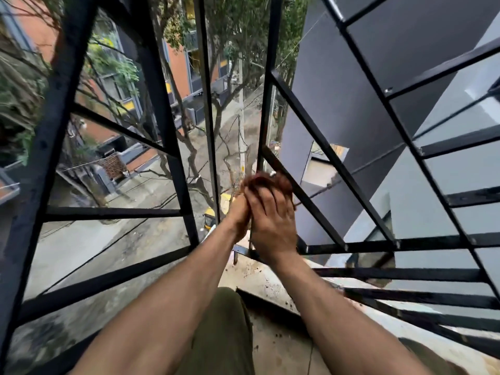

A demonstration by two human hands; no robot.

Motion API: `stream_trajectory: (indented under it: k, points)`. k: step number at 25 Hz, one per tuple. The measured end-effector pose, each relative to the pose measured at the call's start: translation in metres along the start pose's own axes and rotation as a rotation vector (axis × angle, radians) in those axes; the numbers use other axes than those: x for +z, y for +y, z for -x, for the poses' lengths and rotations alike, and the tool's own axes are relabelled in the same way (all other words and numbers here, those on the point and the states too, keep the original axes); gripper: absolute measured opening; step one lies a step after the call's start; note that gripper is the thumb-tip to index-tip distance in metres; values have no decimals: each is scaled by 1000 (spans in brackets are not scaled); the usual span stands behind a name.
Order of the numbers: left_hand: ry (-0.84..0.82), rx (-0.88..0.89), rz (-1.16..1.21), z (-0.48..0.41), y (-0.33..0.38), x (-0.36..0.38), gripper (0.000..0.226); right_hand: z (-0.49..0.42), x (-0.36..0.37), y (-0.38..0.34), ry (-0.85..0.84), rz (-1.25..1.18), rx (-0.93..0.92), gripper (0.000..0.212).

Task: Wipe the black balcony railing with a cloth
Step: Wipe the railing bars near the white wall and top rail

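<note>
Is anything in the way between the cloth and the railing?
Nothing visible does. The cloth sits right against the railing post, the right hand wrapped over it and the left hand beside.

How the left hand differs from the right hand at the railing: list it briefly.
The right hand shows its whole back. The left hand is mostly hidden behind it, with only its edge and wrist in view.
The right hand's fingers curl over the reddish-brown cloth. The left hand's grip cannot be made out.
Both are pressed together at the black railing.
</note>
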State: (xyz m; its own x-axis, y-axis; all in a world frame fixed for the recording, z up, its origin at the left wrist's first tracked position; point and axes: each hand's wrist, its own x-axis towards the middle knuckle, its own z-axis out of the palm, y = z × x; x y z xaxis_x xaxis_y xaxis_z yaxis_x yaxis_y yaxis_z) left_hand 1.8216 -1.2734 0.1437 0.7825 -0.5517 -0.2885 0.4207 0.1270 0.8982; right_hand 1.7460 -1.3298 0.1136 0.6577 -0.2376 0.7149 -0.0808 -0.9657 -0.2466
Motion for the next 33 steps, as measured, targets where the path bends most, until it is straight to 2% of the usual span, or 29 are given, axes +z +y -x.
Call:
stream_trajectory:
  k: [2, 3, 4, 5, 7, 9, 11, 12, 14, 15, 17, 18, 19, 21, 22, 24, 25, 28, 30, 31, 33]
  points:
    - [8, -73, -20, -9, -17, -9, 44, 13, 9, -5, -100, -173, 402, 67]
    - [-15, -79, -17, -10, -21, -13, 42, -7, 8, -12, -126, -330, 596, 60]
    - [-18, -96, 45, -11, -24, -12, 38, -33, 6, -20, -130, -509, 730, 51]
    - [-35, -104, 98, -13, -26, -11, 33, -57, 4, -24, -135, -611, 735, 47]
    - [-69, -68, 142, -14, -27, -10, 40, -51, 1, -14, -178, -554, 488, 60]
    - [-86, -9, 66, -21, -34, -9, 66, 1, -10, 22, -344, -289, 337, 73]
    - [-94, 84, -196, -20, -45, -4, 71, 60, -25, 58, -475, 27, 365, 68]
    - [-41, 143, -282, -20, -51, -3, 68, 62, -24, 61, -533, 101, 444, 60]
    - [8, 198, -254, -25, -53, -5, 62, 21, -8, 40, -508, 34, 691, 47]
    - [-40, 173, -154, -24, -52, -5, 56, -2, -5, 20, -444, -82, 717, 47]
    - [-127, 114, -15, -25, -52, -6, 50, -17, 2, -3, -275, -288, 526, 58]
    - [-90, 128, -69, -22, -52, -6, 47, -3, 3, 4, -262, -294, 406, 66]
    - [-21, 180, -132, -22, -55, -4, 44, 21, 1, 24, -301, -208, 295, 72]
    - [129, 259, -212, -18, -59, 5, 41, 72, -16, 64, -449, 128, 151, 80]
    - [155, 259, -231, -17, -59, 8, 39, 85, -26, 79, -530, 309, 101, 80]
    - [152, 271, -260, -18, -60, 6, 37, 80, -37, 92, -723, 557, -5, 65]
    - [152, 279, -267, -16, -60, 4, 38, 71, -42, 94, -809, 581, -5, 56]
    - [142, 295, -274, -21, -61, -1, 42, 54, -50, 92, -878, 708, 124, 42]
    - [129, 272, -267, -19, -62, 1, 38, 54, -42, 80, -832, 664, 340, 40]
    - [120, 258, -259, -20, -61, 3, 33, 52, -33, 68, -661, 430, 593, 40]
    - [120, 256, -234, -18, -61, 6, 27, 44, -10, 47, -186, -143, 923, 39]
